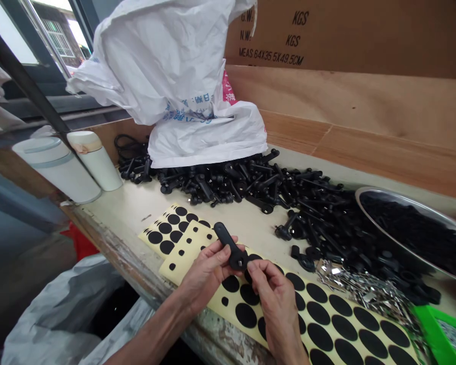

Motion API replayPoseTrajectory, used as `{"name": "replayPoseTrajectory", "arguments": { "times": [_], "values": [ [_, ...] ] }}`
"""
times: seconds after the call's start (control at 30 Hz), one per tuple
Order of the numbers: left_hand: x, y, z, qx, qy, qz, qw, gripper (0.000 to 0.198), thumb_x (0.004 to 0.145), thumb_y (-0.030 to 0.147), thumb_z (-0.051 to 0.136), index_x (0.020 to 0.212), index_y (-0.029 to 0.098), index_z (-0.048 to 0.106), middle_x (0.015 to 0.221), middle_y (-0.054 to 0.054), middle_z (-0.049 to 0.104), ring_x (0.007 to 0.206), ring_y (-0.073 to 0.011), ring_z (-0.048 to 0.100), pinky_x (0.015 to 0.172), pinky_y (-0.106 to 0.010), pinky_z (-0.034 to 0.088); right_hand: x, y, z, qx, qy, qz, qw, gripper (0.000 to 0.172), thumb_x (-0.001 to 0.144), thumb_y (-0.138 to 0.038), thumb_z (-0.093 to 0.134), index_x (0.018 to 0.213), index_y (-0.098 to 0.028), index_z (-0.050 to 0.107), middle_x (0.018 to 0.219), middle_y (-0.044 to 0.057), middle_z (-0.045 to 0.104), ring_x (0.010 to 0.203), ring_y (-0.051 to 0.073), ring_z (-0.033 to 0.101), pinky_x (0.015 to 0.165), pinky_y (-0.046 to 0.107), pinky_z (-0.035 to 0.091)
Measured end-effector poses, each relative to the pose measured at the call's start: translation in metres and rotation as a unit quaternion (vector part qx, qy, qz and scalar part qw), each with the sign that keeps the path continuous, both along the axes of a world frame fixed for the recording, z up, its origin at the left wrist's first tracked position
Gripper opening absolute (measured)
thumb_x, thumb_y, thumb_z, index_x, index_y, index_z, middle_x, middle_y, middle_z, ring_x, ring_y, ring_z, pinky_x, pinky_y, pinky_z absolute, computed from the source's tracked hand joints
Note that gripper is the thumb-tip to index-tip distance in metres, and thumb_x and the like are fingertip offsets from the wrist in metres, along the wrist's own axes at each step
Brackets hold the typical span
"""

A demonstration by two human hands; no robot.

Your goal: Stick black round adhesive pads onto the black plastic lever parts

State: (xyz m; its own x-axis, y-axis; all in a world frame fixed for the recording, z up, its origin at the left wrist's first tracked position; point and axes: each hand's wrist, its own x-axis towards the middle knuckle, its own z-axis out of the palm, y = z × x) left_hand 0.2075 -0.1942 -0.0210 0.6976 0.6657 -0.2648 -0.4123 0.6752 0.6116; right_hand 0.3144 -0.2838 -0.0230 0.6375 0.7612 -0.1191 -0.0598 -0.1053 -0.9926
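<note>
Your left hand and right hand both close their fingers on a black moulded-plastic lever handle, just above a yellow sheet of round black rubber pads. Its long axis runs up-left from your right fingertips, past your left thumb, its free end pointing toward a pile of black handles beyond the sheet, with open tabletop between.

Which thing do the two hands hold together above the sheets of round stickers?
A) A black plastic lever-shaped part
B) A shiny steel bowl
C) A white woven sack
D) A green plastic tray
A. The left hand and right hand pinch a black plastic lever-shaped part above a yellow backing sheet with black round pads.
</note>
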Motion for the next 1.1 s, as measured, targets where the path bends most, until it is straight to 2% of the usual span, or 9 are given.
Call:
{"name": "replayPoseTrajectory", "arguments": {
  "times": [0.23,0.47,0.6,0.73,0.8,0.87,0.97,1.03,1.1],
  "values": [
    [-0.001,-0.003,0.004,0.038,0.033,0.02,0.999,0.028,0.073,0.011,0.073,0.101,0.015,0.068,0.106,-0.01,0.068,0.093,-0.0188,0.062,0.079,-0.03,0.049,-0.001,0.0,0.004,-0.011,-0.101,-0.007,0.995,0.029,0.08,-0.045,0.062,0.066,-0.019,0.061,0.06,-0.001,0.052,0.055,0.013,0.041,0.05,0.025,0.034],
    [0.0,-0.008,0.008,0.113,0.112,0.058,0.986,0.031,0.07,0.014,0.075,0.101,0.015,0.07,0.106,-0.01,0.071,0.101,-0.0226,0.063,0.086,-0.031,0.049,-0.003,-0.001,0.006,-0.021,-0.237,-0.017,0.971,0.025,0.085,-0.037,0.056,0.065,-0.021,0.055,0.059,-0.002,0.053,0.049,0.012,0.042,0.048,0.025,0.034],
    [0.001,-0.009,0.008,0.171,0.15,0.068,0.971,0.03,0.07,0.013,0.074,0.1,0.016,0.07,0.103,-0.008,0.073,0.098,-0.0201,0.064,0.089,-0.029,0.049,-0.002,-0.003,0.005,-0.074,-0.336,-0.013,0.939,0.022,0.086,-0.038,0.055,0.071,-0.023,0.055,0.068,-0.001,0.058,0.056,0.014,0.052,0.053,0.025,0.037],
    [0.001,-0.008,0.009,0.172,0.156,0.065,0.971,0.03,0.071,0.013,0.074,0.1,0.015,0.068,0.101,-0.008,0.072,0.091,-0.0195,0.065,0.08,-0.028,0.053,0.006,-0.006,0.007,-0.101,-0.393,-0.013,0.914,0.021,0.086,-0.045,0.056,0.079,-0.025,0.059,0.081,0.001,0.062,0.058,0.015,0.055,0.048,0.025,0.031],
    [0.0,-0.008,0.01,0.153,0.141,0.064,0.976,0.031,0.073,0.014,0.072,0.103,0.014,0.065,0.102,-0.009,0.071,0.085,-0.0193,0.066,0.073,-0.029,0.054,0.016,-0.007,0.008,-0.118,-0.376,-0.028,0.919,0.026,0.081,-0.051,0.061,0.078,-0.025,0.059,0.077,0.001,0.062,0.055,0.016,0.053,0.047,0.026,0.028],
    [0.0,-0.007,0.012,0.129,0.119,0.054,0.983,0.031,0.075,0.015,0.07,0.106,0.013,0.062,0.102,-0.01,0.07,0.078,-0.0188,0.066,0.067,-0.029,0.053,0.027,-0.008,0.01,-0.121,-0.322,-0.023,0.939,0.033,0.08,-0.056,0.06,0.073,-0.024,0.059,0.066,0.0,0.06,0.051,0.015,0.049,0.047,0.026,0.029],
    [0.001,-0.006,0.013,0.097,0.084,0.027,0.991,0.031,0.079,0.016,0.066,0.109,0.012,0.057,0.102,-0.011,0.069,0.072,-0.0183,0.067,0.065,-0.029,0.052,0.032,-0.006,0.012,-0.046,-0.15,0.031,0.987,0.039,0.09,-0.056,0.044,0.079,-0.023,0.061,0.065,0.001,0.059,0.055,0.016,0.051,0.05,0.026,0.036],
    [0.003,-0.007,0.014,0.087,0.063,0.019,0.994,0.029,0.081,0.016,0.064,0.109,0.012,0.055,0.103,-0.012,0.068,0.074,-0.0178,0.066,0.066,-0.029,0.051,0.027,-0.001,0.012,0.005,-0.047,0.063,0.997,0.038,0.092,-0.054,0.041,0.088,-0.023,0.061,0.07,0.001,0.059,0.059,0.016,0.053,0.05,0.025,0.04],
    [0.003,-0.009,0.012,0.085,0.049,0.02,0.995,0.028,0.082,0.016,0.063,0.108,0.011,0.055,0.101,-0.012,0.067,0.073,-0.0162,0.064,0.065,-0.029,0.051,0.017,0.004,0.01,0.037,-0.004,0.074,0.997,0.031,0.09,-0.053,0.048,0.088,-0.023,0.057,0.068,-0.001,0.058,0.057,0.014,0.052,0.051,0.024,0.041]
  ]
}}
